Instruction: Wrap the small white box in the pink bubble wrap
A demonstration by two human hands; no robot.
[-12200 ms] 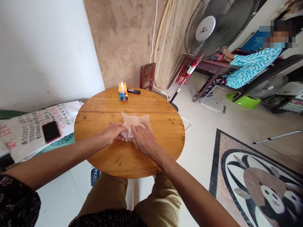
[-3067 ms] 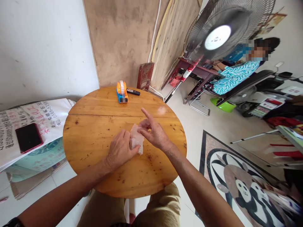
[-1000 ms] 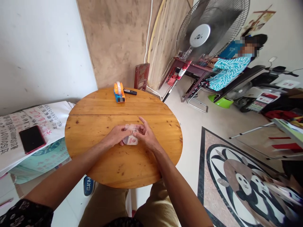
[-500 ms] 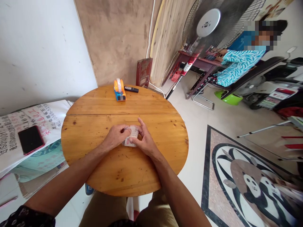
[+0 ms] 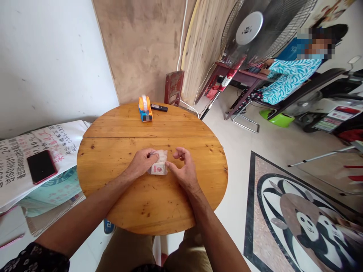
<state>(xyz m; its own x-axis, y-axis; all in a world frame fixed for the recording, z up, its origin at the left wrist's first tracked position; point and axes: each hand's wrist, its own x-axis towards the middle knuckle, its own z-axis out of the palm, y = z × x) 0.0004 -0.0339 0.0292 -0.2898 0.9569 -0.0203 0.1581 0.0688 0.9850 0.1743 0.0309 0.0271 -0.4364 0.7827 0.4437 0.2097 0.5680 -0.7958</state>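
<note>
On the round wooden table (image 5: 147,200), near its middle, lies a small package (image 5: 159,169) in clear plastic, with a white face bearing red print. My left hand (image 5: 141,163) grips the package from its left side, thumb on top. Just off its right edge is my right hand (image 5: 185,169), fingers curved and apart, holding nothing. What is inside the plastic I cannot make out. An orange and blue tape dispenser (image 5: 145,109) stands at the table's far edge, beside a dark, flat, oblong object (image 5: 159,108).
A black phone (image 5: 42,166) rests on printed white sacks (image 5: 68,134) left of the table. Behind the table are a wooden chair back (image 5: 174,87) and a large standing fan (image 5: 249,28). A person (image 5: 295,75) sits at a desk at the far right.
My right hand has let go of the package and moved off to the right, fingers opening. More of the printed face shows. My left hand keeps its hold.
</note>
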